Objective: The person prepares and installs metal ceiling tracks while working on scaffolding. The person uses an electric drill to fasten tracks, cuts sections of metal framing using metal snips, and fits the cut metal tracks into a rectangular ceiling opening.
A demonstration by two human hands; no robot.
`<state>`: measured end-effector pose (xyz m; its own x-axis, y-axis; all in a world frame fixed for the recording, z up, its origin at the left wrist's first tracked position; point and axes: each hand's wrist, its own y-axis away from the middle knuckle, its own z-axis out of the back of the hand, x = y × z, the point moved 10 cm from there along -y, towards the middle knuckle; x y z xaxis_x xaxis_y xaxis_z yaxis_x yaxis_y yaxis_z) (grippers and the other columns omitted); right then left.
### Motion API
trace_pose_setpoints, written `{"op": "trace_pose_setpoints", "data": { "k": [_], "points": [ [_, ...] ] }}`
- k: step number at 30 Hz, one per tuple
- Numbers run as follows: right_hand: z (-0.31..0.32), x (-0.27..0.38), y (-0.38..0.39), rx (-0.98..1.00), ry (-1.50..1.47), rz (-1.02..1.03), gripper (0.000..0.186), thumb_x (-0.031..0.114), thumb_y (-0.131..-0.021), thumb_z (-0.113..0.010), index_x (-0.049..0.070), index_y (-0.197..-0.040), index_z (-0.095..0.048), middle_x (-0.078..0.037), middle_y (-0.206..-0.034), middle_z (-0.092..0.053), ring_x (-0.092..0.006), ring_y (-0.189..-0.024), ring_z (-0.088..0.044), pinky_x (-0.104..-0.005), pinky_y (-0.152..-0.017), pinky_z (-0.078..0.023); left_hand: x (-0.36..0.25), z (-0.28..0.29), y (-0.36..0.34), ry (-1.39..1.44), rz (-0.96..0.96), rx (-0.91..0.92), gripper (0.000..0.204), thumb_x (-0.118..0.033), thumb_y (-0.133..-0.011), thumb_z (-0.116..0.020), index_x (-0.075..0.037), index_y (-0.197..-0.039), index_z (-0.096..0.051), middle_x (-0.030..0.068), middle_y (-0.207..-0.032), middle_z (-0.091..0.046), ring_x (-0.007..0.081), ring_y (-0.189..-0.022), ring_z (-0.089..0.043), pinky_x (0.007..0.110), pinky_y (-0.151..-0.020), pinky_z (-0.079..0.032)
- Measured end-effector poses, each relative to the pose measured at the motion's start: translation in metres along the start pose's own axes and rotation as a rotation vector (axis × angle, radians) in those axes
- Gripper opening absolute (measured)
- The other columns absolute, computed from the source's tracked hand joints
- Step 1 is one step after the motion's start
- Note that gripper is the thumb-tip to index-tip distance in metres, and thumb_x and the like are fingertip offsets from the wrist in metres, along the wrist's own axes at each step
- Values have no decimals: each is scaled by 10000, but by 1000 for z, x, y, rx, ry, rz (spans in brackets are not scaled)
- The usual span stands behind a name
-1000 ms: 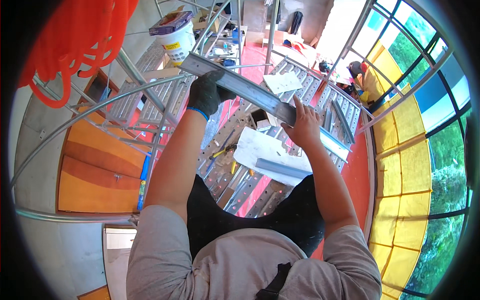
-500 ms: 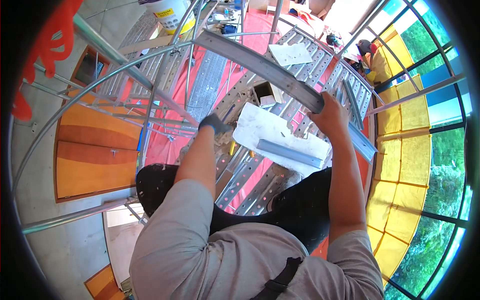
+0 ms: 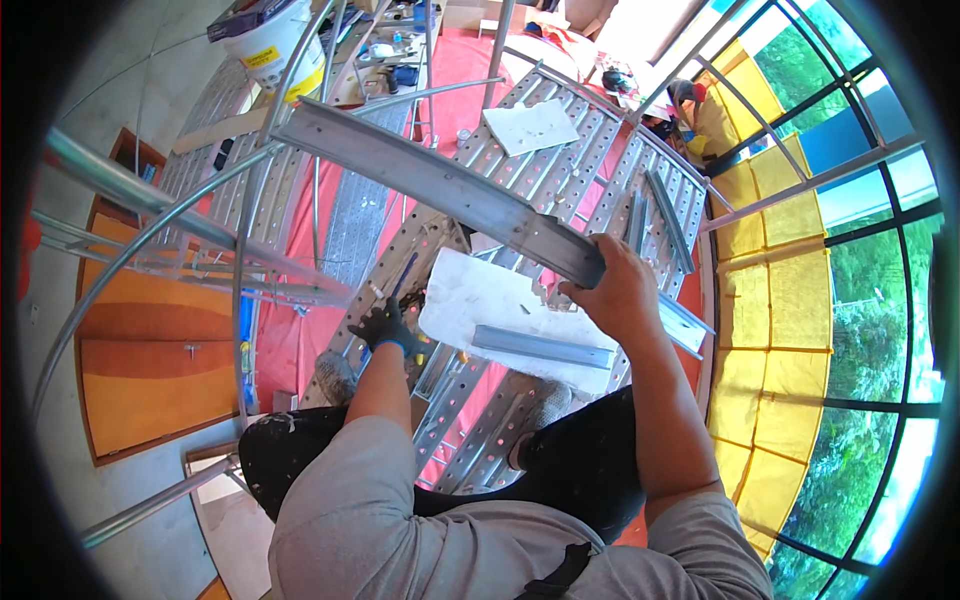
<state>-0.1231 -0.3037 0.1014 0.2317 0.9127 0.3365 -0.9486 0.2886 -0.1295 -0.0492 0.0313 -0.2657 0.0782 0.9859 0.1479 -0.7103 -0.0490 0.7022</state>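
Observation:
My bare right hand (image 3: pixel 618 290) is closed around the near end of a long grey metal channel (image 3: pixel 440 188), which slants up to the far left above the platform. A dark glove covers my left hand (image 3: pixel 384 326), low over the perforated platform with fingers apart. Just beyond its fingertips is a thin dark stick-like tool (image 3: pixel 406 270); whether they touch it I cannot tell. Beside that hand is a small yellow-handled tool (image 3: pixel 421 352), partly hidden. A short metal channel (image 3: pixel 540 346) lies on a white board piece (image 3: pixel 480 300) before my knees.
Scaffold tubes (image 3: pixel 150 190) cross the left side. A white bucket (image 3: pixel 270 50) stands at the far left. Another white board (image 3: pixel 530 127) and more channel pieces (image 3: pixel 668 220) lie on the metal planks. Yellow sheeting (image 3: pixel 770 330) and windows line the right.
My left hand has gone from a blurred, closed-looking shape to spread fingers near the thin tool. The channel stays in my right hand. The whole view has shifted slightly.

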Motion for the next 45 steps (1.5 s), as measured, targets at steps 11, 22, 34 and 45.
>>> {"op": "trace_pose_setpoints", "data": {
  "k": [11,22,34,45],
  "points": [
    [1,-36,5,-10,-99,-82,666,321,-666,-902,18,-1192,-630,-191,-1066,-698,-389,-1034,-674,-473,-903,-524,-37,1,19,96,-125,-404,975,-382,-786,-803,-183,-1575,-264,170,-1306,-580,359,-1195,-599,585,-932,-471],
    [11,-33,3,12,-255,-162,668,341,-689,-896,16,-1199,-613,-207,-1068,-708,-385,-1017,-685,-464,-874,-522,31,107,41,-237,18,-452,634,-309,-888,-676,-118,-1440,-432,142,-1194,-643,314,-1117,-661,496,-836,-507],
    [18,-74,11,-142,-78,-248,645,386,-707,-865,107,-1233,-618,-129,-1103,-718,-319,-1068,-691,-470,-903,-531,-16,192,231,1472,-820,442,542,-66,-801,-608,-4,-1334,-534,190,-1160,-659,352,-1053,-687,495,-925,-587],
    [45,-50,27,-161,-77,-132,674,354,-700,-868,88,-1271,-629,-118,-1207,-697,-326,-1133,-660,-469,-984,-470,-45,142,315,1035,-927,71,466,-189,-876,-753,-4,-1255,-553,93,-1024,-657,210,-958,-678,355,-835,-573]
  ]
}}
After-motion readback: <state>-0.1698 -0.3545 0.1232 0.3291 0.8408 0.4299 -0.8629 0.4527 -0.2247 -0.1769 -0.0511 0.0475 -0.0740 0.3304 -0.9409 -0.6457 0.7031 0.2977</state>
